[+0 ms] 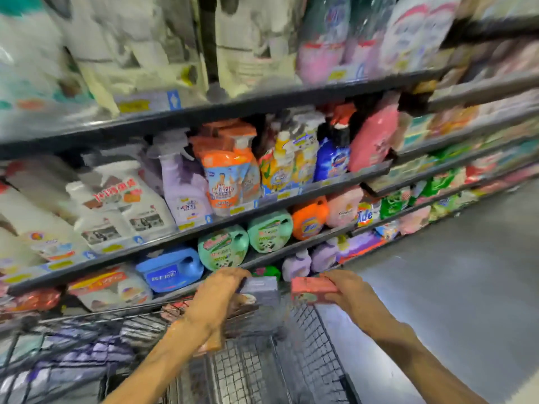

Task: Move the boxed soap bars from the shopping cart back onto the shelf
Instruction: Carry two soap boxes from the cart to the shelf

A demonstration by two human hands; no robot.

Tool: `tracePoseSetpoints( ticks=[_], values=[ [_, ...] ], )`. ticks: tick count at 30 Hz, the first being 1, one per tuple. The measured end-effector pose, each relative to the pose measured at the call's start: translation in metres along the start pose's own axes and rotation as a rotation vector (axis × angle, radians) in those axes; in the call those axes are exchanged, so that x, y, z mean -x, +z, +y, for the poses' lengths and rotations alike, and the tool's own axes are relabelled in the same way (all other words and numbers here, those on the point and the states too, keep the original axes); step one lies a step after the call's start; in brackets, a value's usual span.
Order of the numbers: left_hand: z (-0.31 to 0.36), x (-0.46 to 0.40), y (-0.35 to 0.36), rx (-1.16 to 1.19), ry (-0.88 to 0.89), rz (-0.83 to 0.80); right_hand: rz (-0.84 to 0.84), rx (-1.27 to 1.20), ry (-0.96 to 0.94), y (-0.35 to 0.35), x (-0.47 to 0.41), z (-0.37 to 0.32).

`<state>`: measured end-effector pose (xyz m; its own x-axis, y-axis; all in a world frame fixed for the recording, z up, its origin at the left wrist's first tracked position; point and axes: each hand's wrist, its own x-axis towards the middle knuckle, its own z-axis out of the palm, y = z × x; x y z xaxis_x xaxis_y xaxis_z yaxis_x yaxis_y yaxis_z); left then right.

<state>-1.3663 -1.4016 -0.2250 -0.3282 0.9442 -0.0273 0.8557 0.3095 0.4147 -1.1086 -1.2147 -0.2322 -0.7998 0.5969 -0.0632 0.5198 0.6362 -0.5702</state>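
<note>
My left hand [221, 290] grips a grey-purple soap box [261, 288] above the wire shopping cart [262, 365]. My right hand [347, 290] holds a pink-red soap box [312, 290] beside it, over the cart's right rim. Both boxes hang level in front of the lower shelf [180, 237]. More boxes, purple and orange, lie blurred inside the cart at the left [87, 354] and under my left wrist. The whole view is smeared by motion.
Shelves run from left to right, packed with detergent jugs, spray bottles and refill pouches. A blue jug [170, 271] and green jugs [223, 247] stand just beyond my hands. Grey aisle floor [466, 287] opens to the right of the cart.
</note>
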Motion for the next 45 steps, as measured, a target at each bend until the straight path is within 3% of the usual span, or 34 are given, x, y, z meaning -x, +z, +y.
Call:
tracePoseSetpoints(
  ticks=[3,9,19,31,45],
  values=[
    [0.036,-0.023,-0.031,-0.045,0.111,-0.002,0.085,0.020,0.168,-0.066,0.025,-0.018],
    [0.152,-0.066,-0.085,-0.045,0.435,0.037,0.246,0.122,0.139,-0.179,0.091,-0.010],
    [0.357,-0.120,-0.087,0.022,0.730,0.053,0.444,0.227,0.307,-0.318,0.209,0.086],
    [0.598,-0.189,-0.021,-0.006,0.869,0.111,0.544,0.265,0.404,-0.462,0.331,0.220],
    [0.773,-0.343,0.037,0.002,1.026,0.120,0.656,0.228,0.519,-0.586,0.342,0.380]
  ],
)
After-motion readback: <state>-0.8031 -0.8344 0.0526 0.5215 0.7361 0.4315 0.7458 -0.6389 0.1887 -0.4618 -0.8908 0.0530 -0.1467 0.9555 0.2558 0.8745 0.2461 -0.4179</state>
